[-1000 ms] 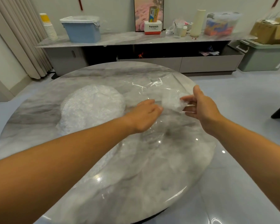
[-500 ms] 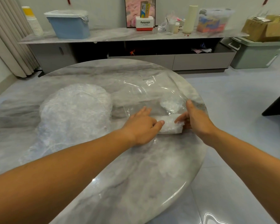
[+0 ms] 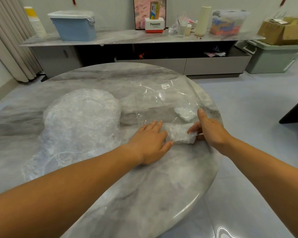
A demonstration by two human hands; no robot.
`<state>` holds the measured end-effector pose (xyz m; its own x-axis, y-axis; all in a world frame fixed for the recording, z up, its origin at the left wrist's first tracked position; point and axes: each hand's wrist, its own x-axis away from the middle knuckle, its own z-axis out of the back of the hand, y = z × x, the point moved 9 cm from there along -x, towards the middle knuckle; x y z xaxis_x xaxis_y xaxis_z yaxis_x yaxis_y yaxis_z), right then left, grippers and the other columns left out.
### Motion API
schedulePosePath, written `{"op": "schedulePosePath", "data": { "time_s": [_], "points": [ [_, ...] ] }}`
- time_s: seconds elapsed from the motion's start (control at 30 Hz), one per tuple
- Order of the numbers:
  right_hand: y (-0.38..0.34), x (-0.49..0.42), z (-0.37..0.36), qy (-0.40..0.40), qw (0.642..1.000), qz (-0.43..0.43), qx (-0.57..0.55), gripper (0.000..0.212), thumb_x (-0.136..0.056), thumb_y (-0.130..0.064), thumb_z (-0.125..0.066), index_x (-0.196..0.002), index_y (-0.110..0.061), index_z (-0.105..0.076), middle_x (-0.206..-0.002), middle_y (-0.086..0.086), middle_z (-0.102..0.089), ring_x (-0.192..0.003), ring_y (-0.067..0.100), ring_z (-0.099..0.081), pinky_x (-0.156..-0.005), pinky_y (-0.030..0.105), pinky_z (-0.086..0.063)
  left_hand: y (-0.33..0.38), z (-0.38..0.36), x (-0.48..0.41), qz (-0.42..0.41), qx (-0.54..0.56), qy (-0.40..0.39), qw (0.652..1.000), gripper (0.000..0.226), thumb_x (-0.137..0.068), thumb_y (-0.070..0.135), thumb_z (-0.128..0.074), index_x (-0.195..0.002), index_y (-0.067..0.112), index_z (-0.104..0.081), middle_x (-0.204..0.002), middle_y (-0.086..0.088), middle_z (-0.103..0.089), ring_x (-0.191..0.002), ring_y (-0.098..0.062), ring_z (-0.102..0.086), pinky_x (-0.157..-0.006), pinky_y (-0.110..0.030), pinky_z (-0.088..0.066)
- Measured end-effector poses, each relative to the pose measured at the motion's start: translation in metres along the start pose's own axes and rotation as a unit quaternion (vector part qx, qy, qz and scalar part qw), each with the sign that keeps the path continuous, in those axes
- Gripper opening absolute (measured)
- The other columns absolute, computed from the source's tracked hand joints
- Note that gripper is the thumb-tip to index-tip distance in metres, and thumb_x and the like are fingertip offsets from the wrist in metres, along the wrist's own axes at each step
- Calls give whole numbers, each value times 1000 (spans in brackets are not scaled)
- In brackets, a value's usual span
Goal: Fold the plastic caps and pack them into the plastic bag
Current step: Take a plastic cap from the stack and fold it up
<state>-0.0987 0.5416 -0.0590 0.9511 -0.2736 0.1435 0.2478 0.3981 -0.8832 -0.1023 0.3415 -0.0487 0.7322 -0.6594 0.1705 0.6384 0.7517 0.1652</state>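
A folded plastic cap lies on the round marble table, between my two hands. My left hand lies flat on the table, its straight fingers touching the cap's left end. My right hand pinches the cap's right end, thumb raised. Just behind, a clear plastic bag with a small white label lies flat, and another folded cap sits inside its right part. A big heap of loose plastic caps covers the table's left side.
The table's right edge runs close beside my right hand, with grey floor beyond. A long sideboard stands at the back with a blue bin, boxes and bottles. A green crate stands at far right.
Both hands came down from the bag toward me, with a folded cap now on the table between them. The left hand flattened beside it and the right hand took hold of its right end.
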Motion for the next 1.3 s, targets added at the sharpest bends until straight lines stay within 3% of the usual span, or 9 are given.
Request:
{"op": "schedulePosePath", "data": {
  "time_s": [0.17,0.27,0.4,0.5,0.67,0.87,1.03,1.17,1.3],
  "points": [
    [2,3,7,15,1000,-9,-5,85,-99,-71,-23,-62,-19,-78,-85,4,-73,-88,25,-63,-100,50,-51,1,-1,-3,5,17,18,1000,55,-105,57,-23,-128,21,-58,-169,-8,5,-155,-21,10,-126,-43,1],
    [2,6,11,22,1000,-14,-9,84,-101,-68,-25,-59,-15,-76,-79,1,-70,-84,22,-60,-97,46,-49,4,-4,-5,1,-5,11,1000,56,-104,58,-21,-134,23,-54,-168,-9,13,-154,-22,18,-125,-45,6],
    [2,6,10,16,1000,-16,7,84,-99,-71,-24,-62,-18,-77,-77,-1,-70,-84,23,-60,-97,47,-50,-1,-10,-6,42,-38,-6,998,73,-102,63,-15,-159,19,-22,-166,-9,22,-152,-22,25,-125,-48,6],
    [4,5,9,12,1000,-28,0,85,-99,-72,-24,-65,-16,-78,-80,2,-72,-88,25,-64,-99,48,-52,-8,-9,-6,75,-33,-7,997,82,-99,69,-13,-161,16,-5,-165,-8,25,-153,-22,23,-126,-47,3],
    [-2,10,4,0,995,-68,-76,82,-100,-69,-24,-85,-9,-79,-100,12,-75,-97,29,-69,-94,43,-56,-5,-5,-2,76,0,-2,997,89,-96,73,-13,-159,16,13,-165,-2,26,-153,-18,21,-125,-53,0],
    [-13,9,-7,-18,984,-140,-108,81,-96,-73,-31,-113,-3,-68,-108,15,-71,-99,27,-68,-78,38,-55,0,-5,-1,71,46,-2,996,91,-96,74,-19,-159,17,14,-166,1,25,-153,-16,21,-123,-59,-5],
    [-23,15,-38,-84,899,-218,-372,94,-94,-74,-37,-153,0,-30,-149,21,-44,-115,35,-61,-85,38,-54,3,-6,1,58,63,10,996,92,-96,73,-20,-160,14,11,-167,-1,21,-154,-16,18,-126,-50,-8],
    [-29,9,-47,-38,798,-212,-563,94,-88,-74,-52,-150,-6,-34,-156,27,-32,-128,43,-52,-98,50,-52,1,-8,1,53,72,16,996,92,-96,73,-19,-160,13,7,-168,-3,16,-155,-17,14,-127,-45,-7],
    [-29,-2,-52,0,762,-206,-613,97,-84,-76,-55,-149,-5,-37,-160,27,-25,-143,42,-37,-113,52,-39,-1,-10,0,50,61,19,997,91,-96,73,-18,-161,12,3,-169,-5,11,-155,-19,10,-127,-42,-6]
  ]
}}
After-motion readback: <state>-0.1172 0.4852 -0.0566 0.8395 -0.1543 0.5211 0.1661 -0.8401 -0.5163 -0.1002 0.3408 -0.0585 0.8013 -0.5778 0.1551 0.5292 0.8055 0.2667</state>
